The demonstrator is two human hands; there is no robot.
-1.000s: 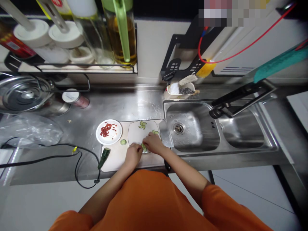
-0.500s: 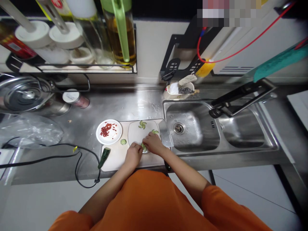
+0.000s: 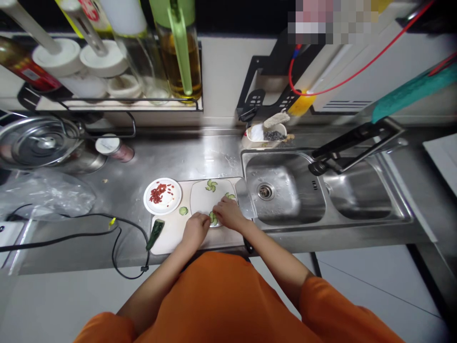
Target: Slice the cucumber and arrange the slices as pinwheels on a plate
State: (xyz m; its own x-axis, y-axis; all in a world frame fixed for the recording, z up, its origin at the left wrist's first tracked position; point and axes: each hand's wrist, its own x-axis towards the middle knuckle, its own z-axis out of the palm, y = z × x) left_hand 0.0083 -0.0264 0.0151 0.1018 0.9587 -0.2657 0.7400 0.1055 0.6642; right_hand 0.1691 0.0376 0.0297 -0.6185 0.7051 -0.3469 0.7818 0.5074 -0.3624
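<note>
A white square plate [image 3: 202, 200] lies on a pale cutting board [image 3: 170, 233] at the counter's front edge. Green cucumber slices sit in small fans on the plate, one fan [image 3: 211, 185] at the far side, another [image 3: 230, 196] at the right. My left hand [image 3: 194, 227] and my right hand [image 3: 228, 212] meet over the plate's near edge, fingertips pinched on a third cluster of cucumber slices [image 3: 213, 218]. One loose slice [image 3: 183, 210] lies on the board left of the plate. A dark green cucumber end [image 3: 154, 234] rests at the board's left edge.
A round white dish with red bits [image 3: 162, 195] stands left of the plate. A double steel sink [image 3: 285, 190] with a black tap [image 3: 353, 143] is to the right. A black cable [image 3: 117, 238] crosses the counter's left; a clear bag [image 3: 46, 193], pot lid [image 3: 39, 143] and bottle rack [image 3: 117, 71] are behind.
Both hands stay at the plate's near edge with only small finger movement on the cucumber slices; the view has shifted slightly.
</note>
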